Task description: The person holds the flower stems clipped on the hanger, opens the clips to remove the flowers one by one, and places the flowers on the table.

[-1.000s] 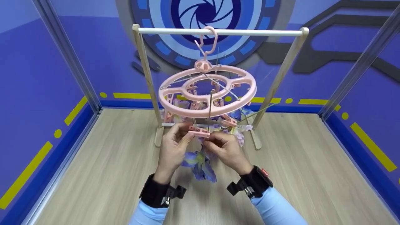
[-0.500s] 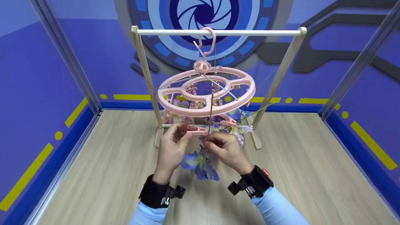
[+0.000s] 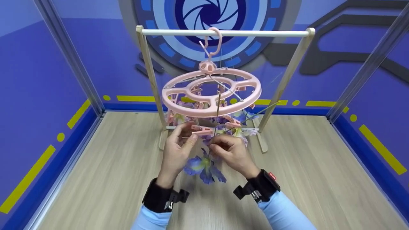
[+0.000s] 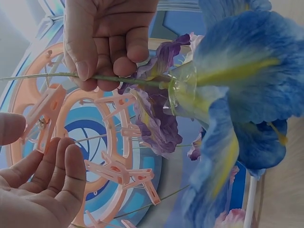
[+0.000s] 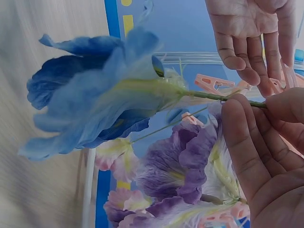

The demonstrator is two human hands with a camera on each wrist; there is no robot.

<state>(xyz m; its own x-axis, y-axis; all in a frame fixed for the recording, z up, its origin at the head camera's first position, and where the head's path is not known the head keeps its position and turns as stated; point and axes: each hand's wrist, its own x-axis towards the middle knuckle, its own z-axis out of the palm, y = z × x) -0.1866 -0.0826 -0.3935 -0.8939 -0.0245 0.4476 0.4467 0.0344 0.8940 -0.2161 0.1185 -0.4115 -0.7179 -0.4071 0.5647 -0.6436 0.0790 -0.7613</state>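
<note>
Blue flower (image 3: 205, 165) and clip (image 3: 203, 130) at a ring-shaped hanger (image 3: 198, 112). The right hand (image 3: 233, 155) pinches the stem (image 3: 218, 105) between thumb and fingers, close above the bloom. The blue flower hangs bloom down, above the middle of the tabletop (image 3: 105, 166), while its stem rises past the hanger's front rim. The left hand (image 3: 175, 148) has thumb and fingers parted about the handles of the clip, gripping nothing firmly; whether the fingertips touch the handles cannot be told. The handles stand spread, and the stem passes just beside the clip's far end.

The hanger's hook (image 3: 219, 41) sits over the top bar of a wooden rack (image 3: 150, 73), which stands toward the far edge of the tabletop. Further clips (image 4: 107, 171) hang from the hanger. Beyond the held stem, the right wrist view shows a purple flower (image 5: 164, 166) and pink flowers (image 5: 116, 156). Both wrists wear black straps (image 3: 158, 195) below light blue sleeves (image 3: 151, 218). A patterned blue wall (image 3: 86, 48) closes the background.
</note>
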